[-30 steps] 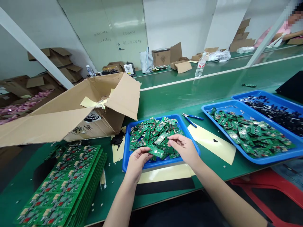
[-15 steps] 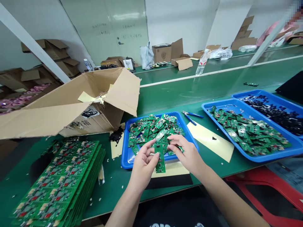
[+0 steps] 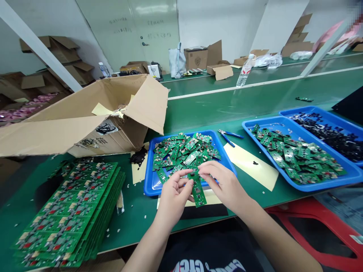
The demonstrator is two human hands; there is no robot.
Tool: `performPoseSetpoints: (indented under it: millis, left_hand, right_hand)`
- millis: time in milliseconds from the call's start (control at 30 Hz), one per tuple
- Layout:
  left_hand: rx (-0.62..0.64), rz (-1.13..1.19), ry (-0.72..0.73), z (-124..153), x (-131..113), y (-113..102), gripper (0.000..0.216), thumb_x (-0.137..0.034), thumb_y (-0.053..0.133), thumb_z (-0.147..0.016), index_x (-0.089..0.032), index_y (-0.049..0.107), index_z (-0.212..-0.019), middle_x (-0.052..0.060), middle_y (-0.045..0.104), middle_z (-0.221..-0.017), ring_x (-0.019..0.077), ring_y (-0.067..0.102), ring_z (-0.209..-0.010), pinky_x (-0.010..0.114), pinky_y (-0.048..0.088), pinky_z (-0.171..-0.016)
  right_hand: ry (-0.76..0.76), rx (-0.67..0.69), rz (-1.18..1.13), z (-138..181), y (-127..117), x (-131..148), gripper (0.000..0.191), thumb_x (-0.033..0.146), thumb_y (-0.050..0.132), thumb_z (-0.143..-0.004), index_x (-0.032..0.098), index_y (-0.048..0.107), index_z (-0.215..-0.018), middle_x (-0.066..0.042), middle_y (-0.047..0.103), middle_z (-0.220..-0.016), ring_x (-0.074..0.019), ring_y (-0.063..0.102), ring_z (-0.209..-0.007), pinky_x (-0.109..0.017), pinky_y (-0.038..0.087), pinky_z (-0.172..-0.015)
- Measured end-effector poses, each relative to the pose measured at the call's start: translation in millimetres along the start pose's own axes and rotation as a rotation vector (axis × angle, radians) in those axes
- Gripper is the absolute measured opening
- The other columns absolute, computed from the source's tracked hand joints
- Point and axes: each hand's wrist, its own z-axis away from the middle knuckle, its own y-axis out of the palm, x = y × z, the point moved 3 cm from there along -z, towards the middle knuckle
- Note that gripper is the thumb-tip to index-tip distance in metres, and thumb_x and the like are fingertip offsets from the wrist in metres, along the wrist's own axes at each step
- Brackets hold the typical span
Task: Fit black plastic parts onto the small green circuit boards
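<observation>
Presently, the small green rectangular circuit board (image 3: 198, 193) is pinched at its upper end by the left hand (image 3: 173, 198) and right hand (image 3: 227, 186), just before the blue plastic tray (image 3: 150, 185) of like boards; green workbench (image 3: 136, 223); open brown cardboard box (image 3: 85, 124) at rear left; white-walled workshop.

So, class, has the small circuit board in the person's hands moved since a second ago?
Yes. The circuit board came out of the blue tray toward the person; left hand and right hand hold it over the tray's near rim.
</observation>
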Motion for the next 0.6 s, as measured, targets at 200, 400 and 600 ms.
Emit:
performPoseSetpoints:
  millis: [200, 400, 600]
  left_hand:
    - [-0.024, -0.011, 0.049, 1.7, -2.4, 3.8, 0.035, -0.033, 0.062, -0.069, -0.014, 0.056, -0.099, -0.005, 0.052, -0.056, 0.0081, 0.048, -0.049, 0.02, 0.051, -0.047]
    - [-0.053, -0.052, 0.063, 3.1, -2.4, 4.9, 0.036, -0.032, 0.061, -0.071, -0.014, 0.057, -0.102, -0.003, 0.055, -0.059, 0.0095, 0.053, -0.05, 0.019, 0.05, -0.044]
    - [-0.07, -0.04, 0.074, 1.0, -1.8, 5.6, 0.035, -0.031, 0.062, -0.07, -0.014, 0.058, -0.1, -0.002, 0.055, -0.059, 0.0106, 0.054, -0.051, 0.018, 0.05, -0.041]
  right_hand:
    - [-0.079, -0.02, 0.117, -0.3, 1.3, 6.4, 0.017, 0.012, 0.043, -0.089, 0.015, 0.059, -0.083, -0.008, 0.058, -0.083, -0.0149, 0.059, -0.072, -0.027, 0.05, -0.065]
    - [-0.122, -0.036, 0.179, -0.2, 4.5, 6.5, 0.018, 0.01, 0.043, -0.088, 0.015, 0.06, -0.082, -0.008, 0.06, -0.079, -0.0154, 0.058, -0.072, -0.027, 0.05, -0.065]
    - [-0.143, -0.026, 0.217, 0.2, 3.7, 8.9, 0.02, 0.009, 0.042, -0.088, 0.014, 0.061, -0.081, -0.009, 0.06, -0.08, -0.0156, 0.057, -0.071, -0.027, 0.049, -0.064]
